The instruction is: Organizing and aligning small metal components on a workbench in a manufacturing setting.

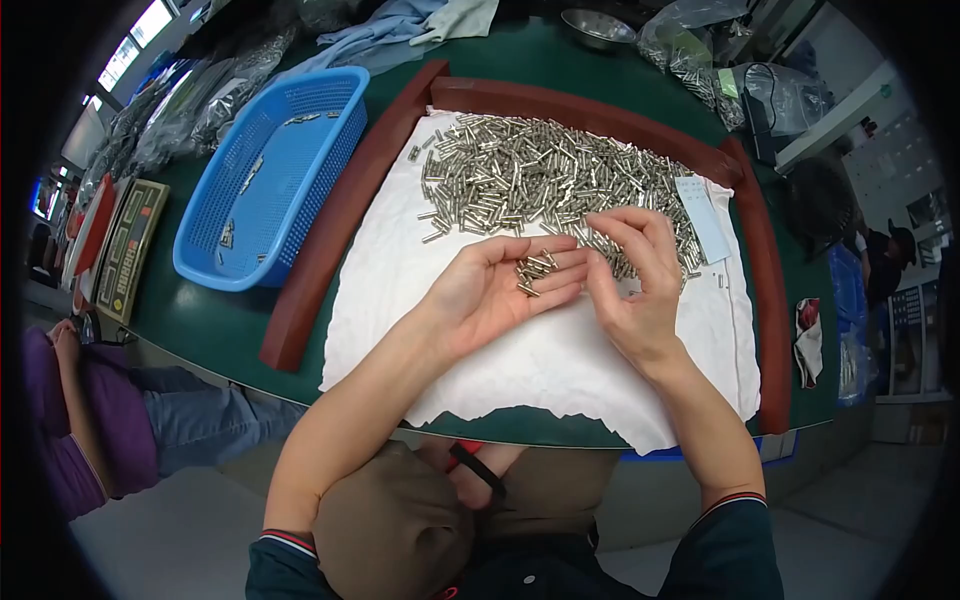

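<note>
My left hand is turned palm up and slightly cupped, with several small silvery metal pins lying on its fingers and palm. Close beside its fingertips is my right hand, thumb and forefinger curved and apart; I see nothing between them. Beyond both hands a broad heap of similar metal pins covers the far part of a white cloth. A pale blue slip of paper lies at the heap's right edge.
Dark red bars border the cloth left, right and far. Left of them stands a blue plastic basket with a few pins. A metal bowl and plastic bags lie at the back of the green table. Another person is at left.
</note>
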The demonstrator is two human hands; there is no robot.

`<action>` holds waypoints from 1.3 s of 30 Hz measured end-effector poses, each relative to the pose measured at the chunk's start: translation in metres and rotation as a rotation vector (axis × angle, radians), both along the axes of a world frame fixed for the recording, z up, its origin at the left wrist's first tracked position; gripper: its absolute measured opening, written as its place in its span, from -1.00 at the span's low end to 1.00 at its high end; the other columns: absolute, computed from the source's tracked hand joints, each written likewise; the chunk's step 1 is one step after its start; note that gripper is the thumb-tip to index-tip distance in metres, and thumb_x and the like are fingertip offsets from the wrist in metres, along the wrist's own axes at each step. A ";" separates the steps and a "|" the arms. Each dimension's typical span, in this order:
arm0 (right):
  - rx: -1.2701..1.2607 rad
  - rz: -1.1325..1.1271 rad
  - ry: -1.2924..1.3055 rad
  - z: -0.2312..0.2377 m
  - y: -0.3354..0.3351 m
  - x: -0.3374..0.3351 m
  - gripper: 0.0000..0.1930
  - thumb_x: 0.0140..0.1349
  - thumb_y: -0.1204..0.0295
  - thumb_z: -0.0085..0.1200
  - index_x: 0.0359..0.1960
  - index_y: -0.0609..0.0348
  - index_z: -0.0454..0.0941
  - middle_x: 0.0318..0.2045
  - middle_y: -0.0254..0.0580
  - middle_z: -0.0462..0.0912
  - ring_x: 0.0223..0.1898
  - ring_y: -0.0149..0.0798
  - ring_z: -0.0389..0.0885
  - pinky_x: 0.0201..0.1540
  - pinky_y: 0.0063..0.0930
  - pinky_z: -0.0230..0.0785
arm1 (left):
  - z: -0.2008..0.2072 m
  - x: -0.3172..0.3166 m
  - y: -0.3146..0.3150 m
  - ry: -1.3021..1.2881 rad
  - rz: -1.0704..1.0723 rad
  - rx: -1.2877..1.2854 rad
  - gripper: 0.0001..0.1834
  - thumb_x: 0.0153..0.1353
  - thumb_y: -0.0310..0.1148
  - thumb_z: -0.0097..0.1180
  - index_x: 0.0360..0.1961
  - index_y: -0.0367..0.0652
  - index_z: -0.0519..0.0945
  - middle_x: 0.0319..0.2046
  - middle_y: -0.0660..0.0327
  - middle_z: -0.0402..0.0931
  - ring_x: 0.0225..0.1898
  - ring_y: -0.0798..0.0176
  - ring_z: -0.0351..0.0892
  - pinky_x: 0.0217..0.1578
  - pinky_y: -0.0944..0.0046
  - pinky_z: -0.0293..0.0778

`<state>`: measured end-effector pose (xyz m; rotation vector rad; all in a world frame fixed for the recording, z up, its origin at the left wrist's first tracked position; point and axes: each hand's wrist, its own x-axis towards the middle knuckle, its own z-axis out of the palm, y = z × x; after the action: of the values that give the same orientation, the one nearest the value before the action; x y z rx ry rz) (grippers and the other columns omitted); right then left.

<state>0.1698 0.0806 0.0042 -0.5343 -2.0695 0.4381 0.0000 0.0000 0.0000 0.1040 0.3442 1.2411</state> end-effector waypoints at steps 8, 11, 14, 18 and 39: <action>0.028 -0.034 0.021 0.003 0.003 0.000 -0.65 -0.07 0.72 0.10 -0.16 0.29 0.61 -0.22 -0.12 0.54 -0.20 -0.14 0.47 -0.17 -0.36 0.35 | 0.033 -0.046 -0.013 0.420 0.173 0.126 -0.81 0.42 -0.35 -0.04 -0.04 -0.19 0.47 -0.38 0.33 0.36 -0.53 0.51 0.12 -0.52 0.50 0.08; 0.049 -0.008 0.019 0.001 0.003 0.001 -0.65 -0.07 0.72 0.08 -0.16 0.30 0.60 -0.24 -0.11 0.53 -0.21 -0.15 0.46 -0.18 -0.35 0.33 | 0.071 -0.079 -0.022 1.126 0.598 0.132 -0.79 0.49 -0.31 -0.15 -0.12 -0.23 0.45 -0.45 0.38 0.32 -0.58 0.56 0.06 -0.54 0.51 0.06; 0.073 -0.011 0.001 0.004 0.001 0.002 -0.65 -0.07 0.73 0.06 -0.17 0.31 0.59 -0.25 -0.11 0.53 -0.22 -0.13 0.46 -0.17 -0.35 0.32 | 0.079 -0.126 -0.039 2.182 0.878 0.029 -0.81 0.43 -0.42 -0.14 -0.18 -0.30 0.50 -0.43 0.22 0.47 -0.54 0.35 0.37 -0.46 0.34 0.30; 0.055 -0.007 0.003 0.004 0.001 0.002 -0.65 -0.08 0.73 0.06 -0.18 0.31 0.59 -0.26 -0.09 0.52 -0.22 -0.12 0.46 -0.17 -0.33 0.33 | 0.076 -0.148 -0.058 2.650 0.735 -0.275 -0.75 0.35 -0.40 -0.03 -0.03 -0.30 0.50 -0.10 0.00 0.56 -0.16 -0.03 0.57 -0.09 0.14 0.44; 0.026 -0.046 -0.221 -0.005 0.018 0.009 -0.85 0.04 0.65 0.14 -0.33 0.25 0.65 -0.37 -0.19 0.61 -0.24 -0.16 0.52 -0.14 -0.34 0.32 | 0.026 -0.044 -0.011 2.472 0.282 0.477 -0.88 0.05 -0.55 0.21 -0.34 -0.32 0.62 -0.35 0.07 0.53 -0.23 0.01 0.52 -0.19 0.07 0.43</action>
<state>0.1791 0.0983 -0.0006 -0.6380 -2.2652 0.3369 -0.0445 -0.0108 0.0262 2.1083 2.1495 0.7496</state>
